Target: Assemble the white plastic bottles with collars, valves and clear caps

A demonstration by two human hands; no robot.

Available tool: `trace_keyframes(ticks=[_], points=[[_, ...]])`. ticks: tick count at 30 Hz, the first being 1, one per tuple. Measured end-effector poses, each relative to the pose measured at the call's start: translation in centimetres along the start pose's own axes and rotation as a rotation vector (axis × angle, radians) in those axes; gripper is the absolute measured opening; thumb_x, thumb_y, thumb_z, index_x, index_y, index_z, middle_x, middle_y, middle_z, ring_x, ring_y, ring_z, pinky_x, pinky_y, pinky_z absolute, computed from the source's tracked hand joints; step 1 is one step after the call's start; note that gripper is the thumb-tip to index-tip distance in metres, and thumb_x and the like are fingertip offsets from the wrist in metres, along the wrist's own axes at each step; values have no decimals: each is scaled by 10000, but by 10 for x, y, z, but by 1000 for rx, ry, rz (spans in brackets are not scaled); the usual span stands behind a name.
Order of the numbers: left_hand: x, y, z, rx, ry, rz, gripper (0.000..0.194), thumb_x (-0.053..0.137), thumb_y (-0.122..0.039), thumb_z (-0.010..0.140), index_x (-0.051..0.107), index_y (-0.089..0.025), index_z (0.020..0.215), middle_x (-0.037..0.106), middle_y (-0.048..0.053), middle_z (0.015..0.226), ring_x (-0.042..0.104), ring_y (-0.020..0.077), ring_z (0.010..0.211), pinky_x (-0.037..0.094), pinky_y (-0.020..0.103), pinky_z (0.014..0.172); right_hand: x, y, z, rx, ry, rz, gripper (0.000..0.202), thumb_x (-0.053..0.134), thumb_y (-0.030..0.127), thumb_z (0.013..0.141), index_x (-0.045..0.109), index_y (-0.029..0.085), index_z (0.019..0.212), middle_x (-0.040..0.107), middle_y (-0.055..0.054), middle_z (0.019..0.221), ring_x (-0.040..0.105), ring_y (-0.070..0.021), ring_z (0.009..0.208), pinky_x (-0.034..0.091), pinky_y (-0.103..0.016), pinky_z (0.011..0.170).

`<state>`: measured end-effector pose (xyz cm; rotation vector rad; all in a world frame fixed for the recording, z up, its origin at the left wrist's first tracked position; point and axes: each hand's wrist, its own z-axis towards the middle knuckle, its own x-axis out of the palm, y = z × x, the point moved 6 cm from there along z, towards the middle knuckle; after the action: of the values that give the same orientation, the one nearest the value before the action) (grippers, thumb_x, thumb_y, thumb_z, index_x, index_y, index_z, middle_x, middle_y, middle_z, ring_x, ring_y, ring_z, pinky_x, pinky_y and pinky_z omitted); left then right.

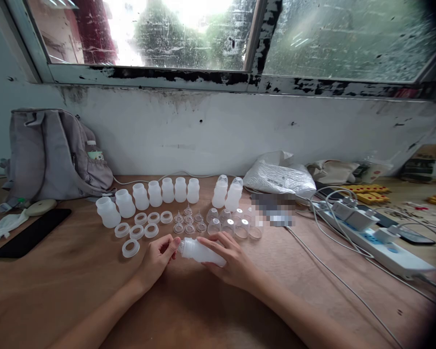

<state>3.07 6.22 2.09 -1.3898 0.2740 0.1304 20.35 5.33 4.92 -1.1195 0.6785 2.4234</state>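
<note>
My right hand [229, 254] is wrapped round a white translucent bottle [199, 251] that lies tilted on its side, neck to the left. At the neck, my left hand [162, 256] pinches the clear tip of a nipple. Beyond my hands are several white rings [131, 248], several clear nipples [189, 228] and several clear domed caps [227, 227]. Open white bottles [155, 194] stand in a curved row behind the rings. Two bottles with clear caps [234, 195] stand upright to their right.
A grey backpack [51, 150] leans at the left wall, near a black phone-like slab [32, 233]. On the right lie a silver bag [279, 177], a white power strip [381, 247] with plugs and cables, and yellow parts [370, 194]. A cable runs along the right side.
</note>
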Motion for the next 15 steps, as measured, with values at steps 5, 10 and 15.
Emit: trace_keyframes(ticks=[5,10,15], points=[[-3,-5,-3,33,-45,30,274,467,-397,799,465,-176,638,420,-46,524,392,89,488,301,201,483,-1,1,1,14,4,23,493,559,262,757,421,247,1230,537,-72,991,505,-197,867,457,-364,765],[-2,-4,-3,27,-40,-6,194,508,-382,771,495,-189,765,476,-37,576,447,101,520,332,198,482,-2,0,1,32,-12,11,505,561,247,753,412,249,1235,538,-71,997,512,-198,878,454,-366,781],[1,-3,0,8,-5,-125,218,556,-362,729,518,-188,853,553,18,789,517,129,657,404,209,533,-2,-3,1,53,-16,-14,493,579,245,739,436,248,1211,546,-72,993,516,-204,868,462,-366,761]])
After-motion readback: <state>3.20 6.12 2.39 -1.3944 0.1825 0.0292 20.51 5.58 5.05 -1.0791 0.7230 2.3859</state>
